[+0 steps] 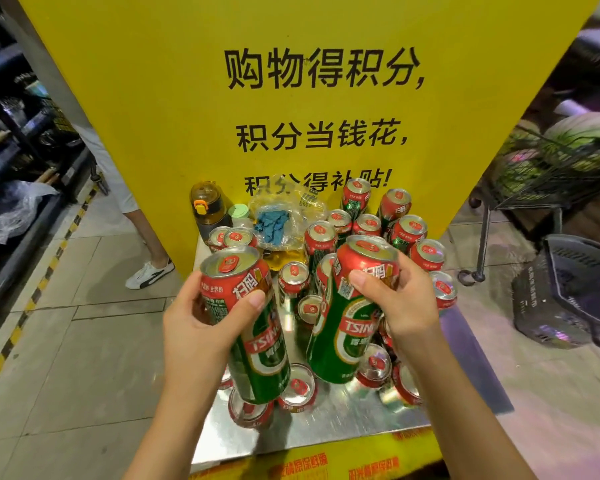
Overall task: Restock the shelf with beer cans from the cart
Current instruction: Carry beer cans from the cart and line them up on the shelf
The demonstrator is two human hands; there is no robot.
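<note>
My left hand (201, 323) grips a tall green and red beer can (257, 348), lifted and tilted above the metal shelf (326, 427). My right hand (399, 303) grips a second can of the same kind (347, 334), held upright beside the first. Under and behind both hands, several more red-topped cans (409, 230) stand on the shiny shelf surface, most of them at the right and back. The cart itself cannot be made out for certain.
A tall yellow sign panel (291, 98) rises behind the shelf. A water bottle (207, 211) and a plastic bag with blue cloth (278, 220) sit at the back left. A person's leg and white shoe (149, 271) stand left; a wire trolley (548, 174) and dark baskets (568, 292) stand right.
</note>
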